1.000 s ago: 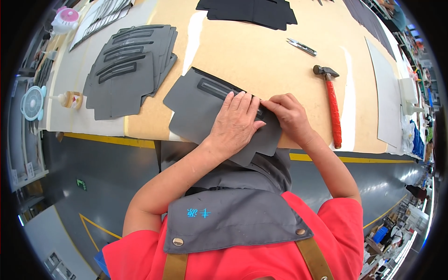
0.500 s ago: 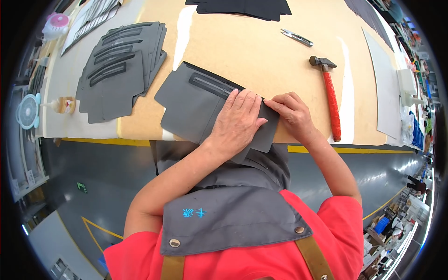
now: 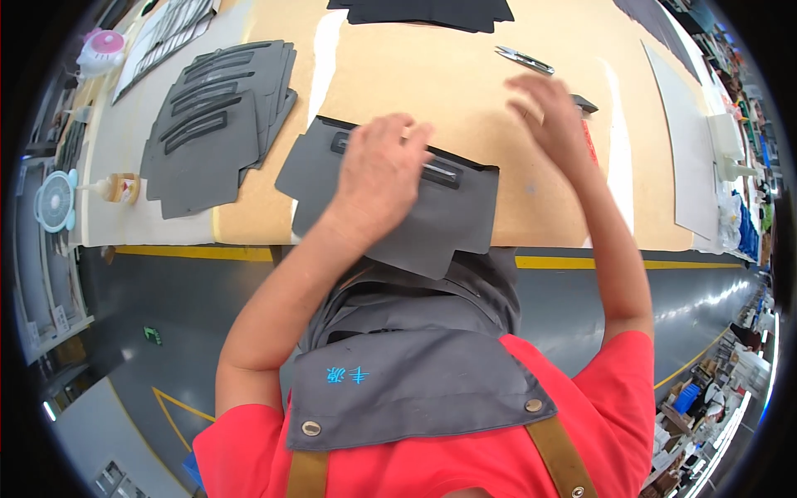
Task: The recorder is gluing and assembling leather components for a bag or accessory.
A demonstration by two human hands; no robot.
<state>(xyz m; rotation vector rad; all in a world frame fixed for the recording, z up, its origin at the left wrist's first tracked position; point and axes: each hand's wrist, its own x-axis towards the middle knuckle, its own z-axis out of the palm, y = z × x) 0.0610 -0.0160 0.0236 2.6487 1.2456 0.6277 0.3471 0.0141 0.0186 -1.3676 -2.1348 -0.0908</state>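
A dark grey flat panel (image 3: pixel 444 220) with notched corners lies at the table's front edge, its near part jutting over it. Along its far side runs a black-framed zipper slot (image 3: pixel 442 172), partly covered by my left hand (image 3: pixel 380 178). That hand is over the panel with fingers bent and a little apart; whether it touches is unclear. My right hand (image 3: pixel 548 124), blurred by motion, is off the panel with fingers apart and nothing visible in them. It is nearest to a hammer (image 3: pixel 586 105) with a red-wrapped handle, mostly hidden behind my right hand and forearm.
Similar grey panels (image 3: pixel 207 149) overlap in a pile at the left, near an amber-labelled bottle (image 3: pixel 124 188) and a pale blue fan (image 3: pixel 56 202). Thread snips (image 3: pixel 525 60) lie beyond my right hand. Black pieces (image 3: pixel 423 12) sit at the far edge, a pale sheet (image 3: pixel 682 145) at right.
My right hand has left the panel's far right corner and moved away, up and right toward the hammer. My left hand has shifted left and farther up the panel, which has turned slightly.
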